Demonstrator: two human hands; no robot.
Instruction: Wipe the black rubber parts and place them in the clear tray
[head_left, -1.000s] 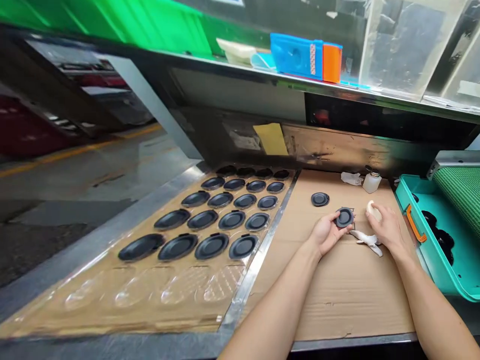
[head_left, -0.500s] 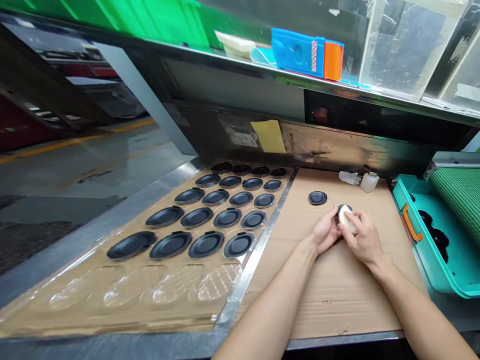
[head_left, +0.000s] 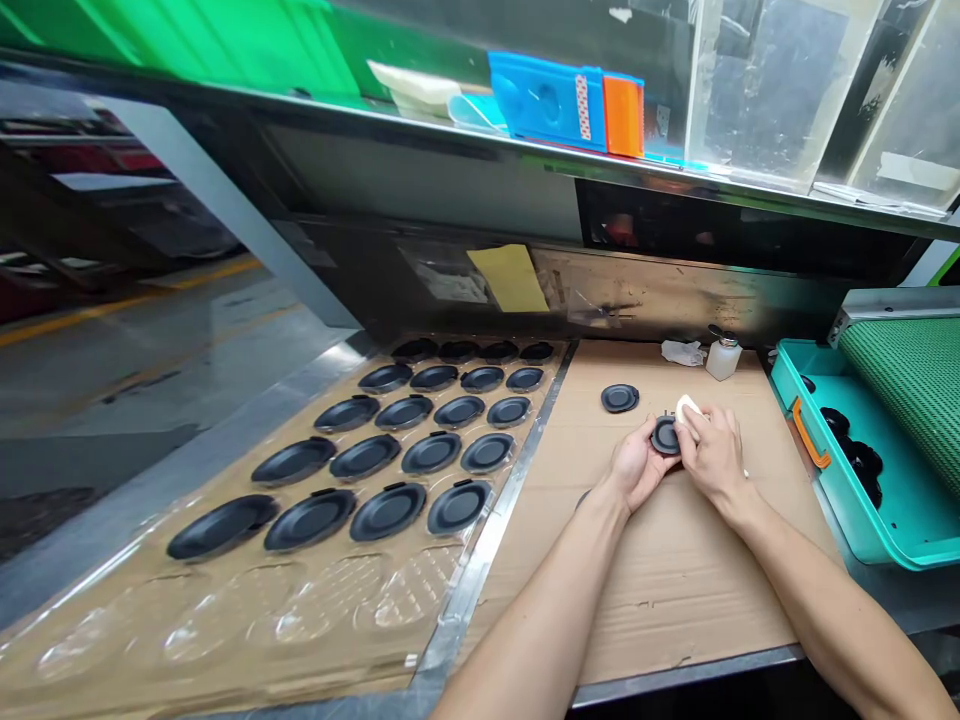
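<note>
L hand [head_left: 632, 470] holds blk disc [head_left: 664, 436] beside R hand [head_left: 712, 455] w/ wht pad [head_left: 685, 407].

I can read no text, brand, number or sign: the pale pattern [head_left: 582, 107] on the blue-and-orange container [head_left: 555, 100], toward twelve o'clock in my view, forms no legible letters, nor does the yellow sheet [head_left: 510, 278] below it.
</note>
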